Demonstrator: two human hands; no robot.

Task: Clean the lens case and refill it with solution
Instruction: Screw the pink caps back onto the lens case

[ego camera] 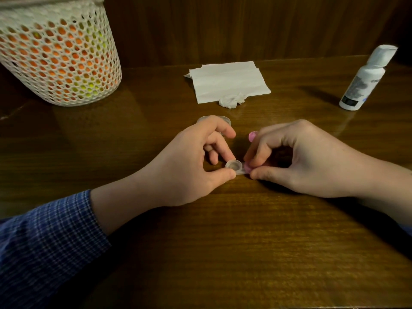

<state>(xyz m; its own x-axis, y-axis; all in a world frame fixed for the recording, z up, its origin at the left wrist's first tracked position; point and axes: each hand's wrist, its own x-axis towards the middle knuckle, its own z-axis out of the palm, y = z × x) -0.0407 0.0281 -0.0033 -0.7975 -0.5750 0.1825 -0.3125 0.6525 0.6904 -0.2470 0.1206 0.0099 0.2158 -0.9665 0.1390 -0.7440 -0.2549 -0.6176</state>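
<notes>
A small clear lens case (pixel 234 165) lies on the wooden table (pixel 223 241), one open round well showing. My left hand (pixel 196 161) pinches that well between thumb and fingertip. My right hand (pixel 296 157) grips the case's other end, where a bit of pink shows under its fingers. A pink cap (pixel 253 136) peeks out behind my right fingers. A clear cap (pixel 225 120) lies on the table behind my left hand, partly hidden. The white solution bottle (pixel 365 79) stands at the far right with its cap closed.
A stack of white tissues (pixel 227 82) lies at the back centre with a crumpled tissue ball (pixel 231 101) at its front edge. A white mesh basket (pixel 58 52) holding orange and yellow things stands at the back left. A wood panel wall rises behind.
</notes>
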